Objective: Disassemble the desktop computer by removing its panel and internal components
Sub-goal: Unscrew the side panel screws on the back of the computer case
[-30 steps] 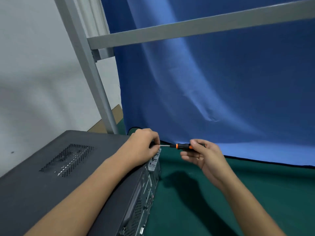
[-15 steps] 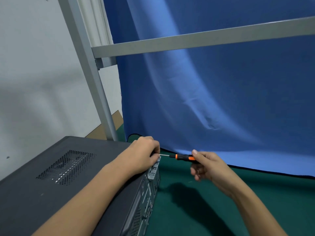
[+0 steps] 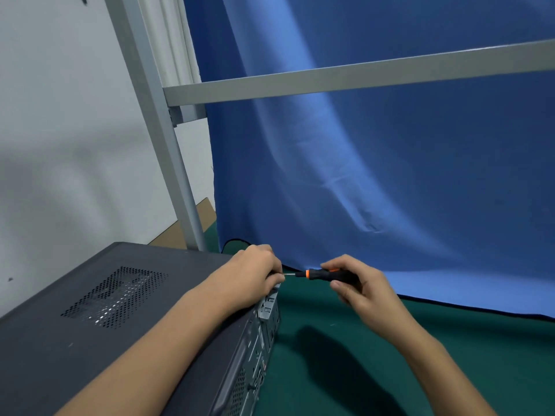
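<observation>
A dark grey desktop computer lies on its side at the lower left, its vented side panel facing up and its metal rear face turned to the right. My left hand rests curled over the top rear corner of the case, fingertips at the screwdriver's tip. My right hand grips the black and orange handle of a small screwdriver, held level with its shaft pointing left at that corner. The screw itself is hidden behind my left fingers.
The case sits on a green mat. A blue cloth hangs behind as a backdrop. A grey metal frame post and crossbar rise behind the case, with a white wall at the left.
My right hand has shifted its grip round the screwdriver handle, fingers rolled over it. The left hand stays on the corner. The view tilted slightly.
</observation>
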